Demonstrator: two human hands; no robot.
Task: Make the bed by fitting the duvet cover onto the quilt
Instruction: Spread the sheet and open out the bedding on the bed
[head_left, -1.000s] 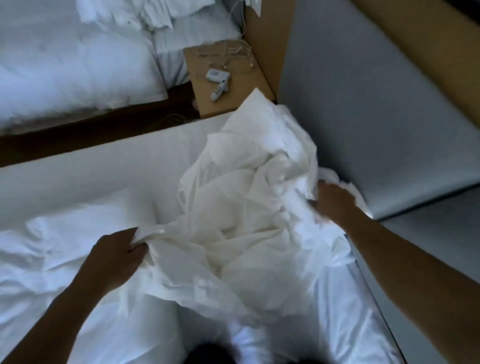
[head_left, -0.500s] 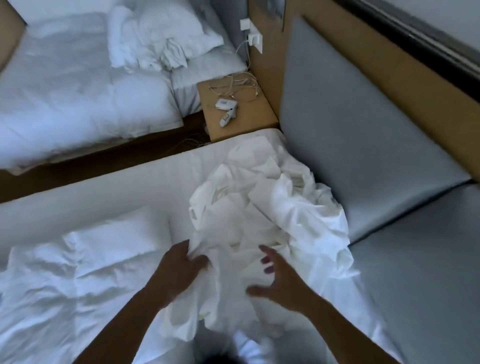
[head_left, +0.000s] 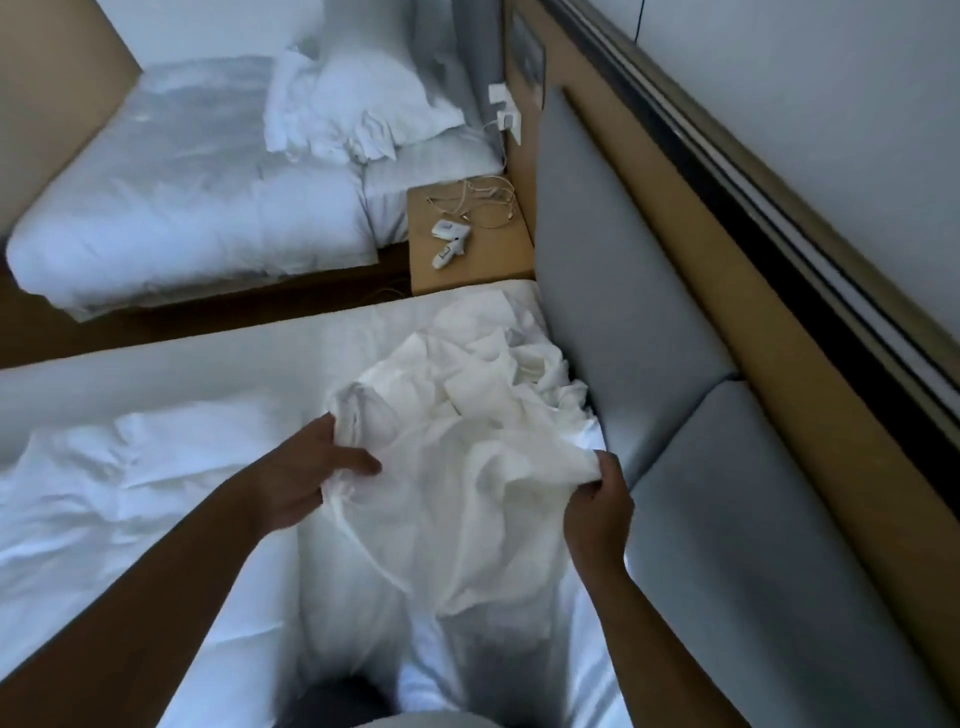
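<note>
Crumpled matt white cloth duvet cover (head_left: 467, 441); smooth grey padded headboard (head_left: 613, 291).

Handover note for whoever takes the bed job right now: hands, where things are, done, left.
Left hand: grips a bunched edge of the duvet cover.
Right hand: pinches another fold of it.
Duvet cover: crumpled heap on the near bed, against the grey headboard.
Quilt: rumpled on the bed, left of the heap, uncovered.
Done: cover in hand.
Left: find the opening, feed the quilt in, spread it flat.
</note>
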